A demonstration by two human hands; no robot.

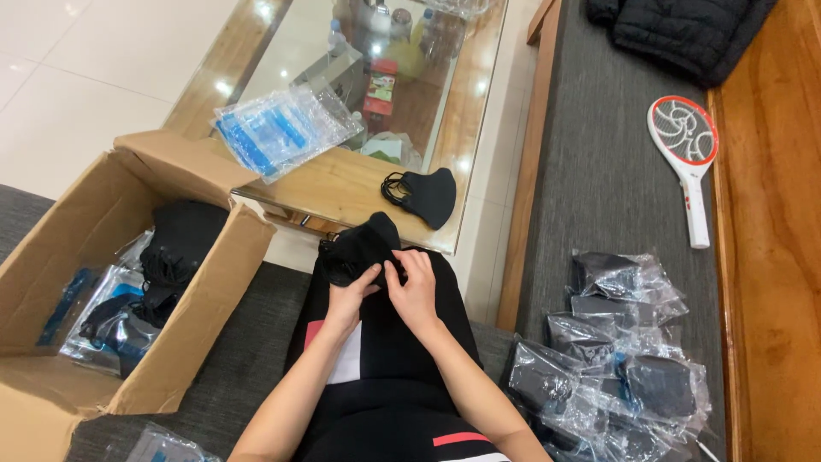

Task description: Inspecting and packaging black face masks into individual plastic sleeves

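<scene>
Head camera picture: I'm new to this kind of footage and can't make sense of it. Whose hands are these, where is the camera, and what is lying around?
The camera sits on a person's head and looks down at their lap. Both hands, left and right, hold a stack of black masks. Another mask lies on the glass table, beside clear bags. To the left is an open cardboard box with more masks. On the bench to the right lie bagged masks, a red and white racket and a dark jacket.

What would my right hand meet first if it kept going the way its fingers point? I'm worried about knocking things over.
Beyond the right hand and black masks it holds, probably the glass table edge; depth is unclear.
</scene>
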